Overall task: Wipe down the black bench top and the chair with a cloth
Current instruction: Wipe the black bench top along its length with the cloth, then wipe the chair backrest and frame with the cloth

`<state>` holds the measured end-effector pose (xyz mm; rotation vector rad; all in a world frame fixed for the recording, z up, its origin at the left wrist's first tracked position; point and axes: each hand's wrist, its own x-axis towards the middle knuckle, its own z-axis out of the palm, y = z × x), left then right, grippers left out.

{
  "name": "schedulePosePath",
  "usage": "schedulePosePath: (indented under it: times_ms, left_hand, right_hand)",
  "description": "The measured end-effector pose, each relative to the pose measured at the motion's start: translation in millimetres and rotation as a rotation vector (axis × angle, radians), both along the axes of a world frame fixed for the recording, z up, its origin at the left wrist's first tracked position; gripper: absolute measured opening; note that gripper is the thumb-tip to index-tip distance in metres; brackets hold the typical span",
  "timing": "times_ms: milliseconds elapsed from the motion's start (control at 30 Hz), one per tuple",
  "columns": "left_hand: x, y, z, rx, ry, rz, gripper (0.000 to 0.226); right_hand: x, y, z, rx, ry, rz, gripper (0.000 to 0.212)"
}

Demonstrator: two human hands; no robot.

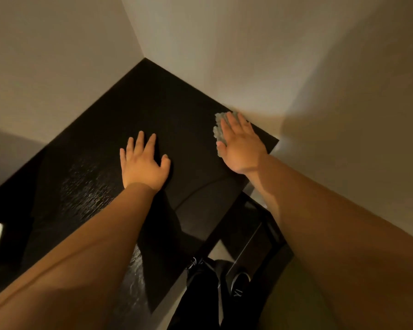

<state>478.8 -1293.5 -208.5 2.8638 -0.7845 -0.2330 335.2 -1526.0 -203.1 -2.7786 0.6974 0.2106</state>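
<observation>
The black bench top (167,108) fills a corner between two pale walls. My right hand (241,146) lies flat on a pale grey-green cloth (218,131), pressing it onto the bench top at its right end, close to the wall. Only the cloth's left edge shows past my fingers. My left hand (143,163) rests flat on the bench top near its middle, fingers spread, holding nothing. A dark frame (253,232) stands below the bench's right end; whether it is the chair I cannot tell.
Pale walls (272,55) meet at the back corner and close the bench in behind and to the right. The bench's front edge runs diagonally toward the lower middle. My dark trousers and shoes (240,279) stand on the floor below it.
</observation>
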Motion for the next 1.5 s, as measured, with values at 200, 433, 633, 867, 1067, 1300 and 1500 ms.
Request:
schedulePosePath:
  times_ms: [200,433,633,867,1067,1300,1500]
  left_hand:
    - [-84,20,-1,0.024,0.041,-0.120,0.080]
    - [-103,24,-4,0.043,0.027,-0.185,0.080]
    - [-104,24,-4,0.022,0.019,-0.181,0.080]
    - [-102,22,-4,0.010,0.023,-0.182,0.082]
    - [-103,21,-4,-0.003,0.028,-0.176,0.082]
    - [-104,25,-1,-0.056,0.043,-0.197,0.080]
    - [-110,37,7,-0.131,0.044,-0.330,0.064]
  right_hand:
    - [-76,16,-3,-0.010,0.003,-0.171,0.066]
    - [-68,-7,-9,0.002,-0.067,-0.072,0.065]
    - [-97,22,-17,0.022,-0.228,-0.245,0.056]
    - [-68,8,-26,0.029,-0.173,-0.331,0.065]
    - [-86,2,-40,0.066,-0.284,-0.273,0.063]
    - [-132,128,-36,0.185,-0.468,-0.348,0.054]
    - [-208,179,-54,0.303,-0.250,-0.427,0.054]
